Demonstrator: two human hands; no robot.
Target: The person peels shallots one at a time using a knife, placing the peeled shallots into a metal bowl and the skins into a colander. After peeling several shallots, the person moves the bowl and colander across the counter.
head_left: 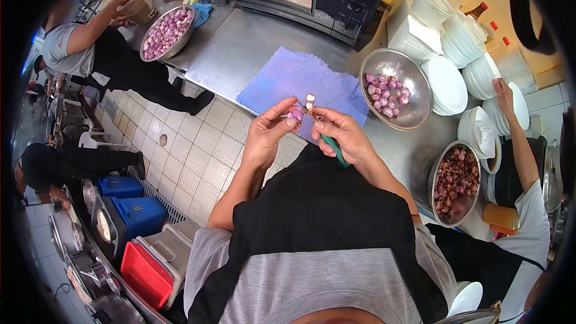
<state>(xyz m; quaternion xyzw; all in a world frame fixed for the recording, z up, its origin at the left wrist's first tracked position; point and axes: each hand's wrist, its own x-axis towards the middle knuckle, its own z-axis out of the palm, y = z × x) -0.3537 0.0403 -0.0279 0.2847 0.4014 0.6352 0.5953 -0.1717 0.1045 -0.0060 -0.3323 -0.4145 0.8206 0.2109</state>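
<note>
Between the thumb and fingers of my left hand (273,129) is a purple shallot (296,114). My right hand (345,135) is closed around a small knife with a green handle (334,150); its blade is mostly hidden by my fingers. A pale, partly peeled shallot piece (310,101) sticks up at my right fingertips, close to the left hand. Both hands are above the near edge of a blue-purple cloth (282,78) on the steel counter. To the right is a steel bowl (423,105) with peeled shallots (387,93) in it.
Shallot skins fill another bowl (457,183) at the right. A large bowl of shallots (168,33) stands at the counter's far left. Behind the cloth is an oven (306,0). Stacked white plates (444,84) line the right side, where a co-worker's arm (519,132) reaches in. Other people work at left.
</note>
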